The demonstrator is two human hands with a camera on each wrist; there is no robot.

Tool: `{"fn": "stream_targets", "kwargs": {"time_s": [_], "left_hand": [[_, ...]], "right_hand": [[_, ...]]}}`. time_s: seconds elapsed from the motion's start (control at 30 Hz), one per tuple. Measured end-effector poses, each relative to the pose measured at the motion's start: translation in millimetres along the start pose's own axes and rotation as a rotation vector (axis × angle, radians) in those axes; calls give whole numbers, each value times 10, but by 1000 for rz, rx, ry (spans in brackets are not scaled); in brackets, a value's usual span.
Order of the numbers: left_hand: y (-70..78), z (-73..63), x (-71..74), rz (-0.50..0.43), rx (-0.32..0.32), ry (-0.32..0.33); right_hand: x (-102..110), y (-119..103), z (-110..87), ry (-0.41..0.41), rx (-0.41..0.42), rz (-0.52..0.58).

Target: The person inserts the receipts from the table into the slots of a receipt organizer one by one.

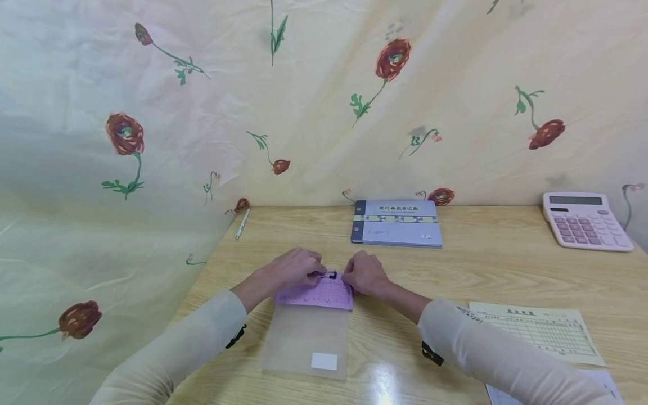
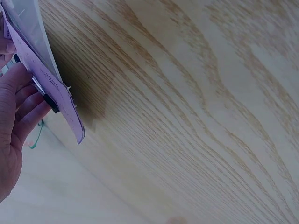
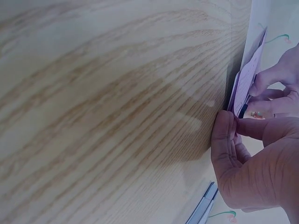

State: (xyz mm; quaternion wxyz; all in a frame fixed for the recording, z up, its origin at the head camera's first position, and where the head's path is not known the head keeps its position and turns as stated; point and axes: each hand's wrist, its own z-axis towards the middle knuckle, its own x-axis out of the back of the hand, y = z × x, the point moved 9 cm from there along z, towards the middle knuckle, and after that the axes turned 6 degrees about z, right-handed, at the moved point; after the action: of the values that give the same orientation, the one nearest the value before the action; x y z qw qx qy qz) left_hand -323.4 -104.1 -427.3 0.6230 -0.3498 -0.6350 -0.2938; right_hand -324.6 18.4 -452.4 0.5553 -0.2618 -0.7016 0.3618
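Note:
A purple printed form pad (image 1: 316, 293) lies over the top part of a translucent plastic folder (image 1: 304, 337) with a white label. Along the pad's far edge sits a dark clip (image 1: 331, 274) with a black end. My left hand (image 1: 300, 265) grips at this clip, its fingers curled behind the bar (image 2: 50, 102) in the left wrist view. My right hand (image 1: 365, 274) pinches the right far corner of the purple pad (image 3: 247, 84) between thumb and fingers. The hands hide part of the pad's far edge.
A blue ledger book (image 1: 397, 225) lies behind the hands. A pen (image 1: 242, 224) is at the far left edge and a pink calculator (image 1: 587, 222) at the far right. Printed sheets (image 1: 541, 332) lie partly under the right sleeve. A floral curtain (image 1: 314, 101) backs the wooden table (image 1: 486, 259).

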Motion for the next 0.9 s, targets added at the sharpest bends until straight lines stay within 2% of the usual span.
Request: {"fn": "stream_targets", "kwargs": {"time_s": [0.9], "left_hand": [[15, -18, 7, 1, -6, 9]], "right_hand": [[25, 20, 19, 0, 17, -19]]}}
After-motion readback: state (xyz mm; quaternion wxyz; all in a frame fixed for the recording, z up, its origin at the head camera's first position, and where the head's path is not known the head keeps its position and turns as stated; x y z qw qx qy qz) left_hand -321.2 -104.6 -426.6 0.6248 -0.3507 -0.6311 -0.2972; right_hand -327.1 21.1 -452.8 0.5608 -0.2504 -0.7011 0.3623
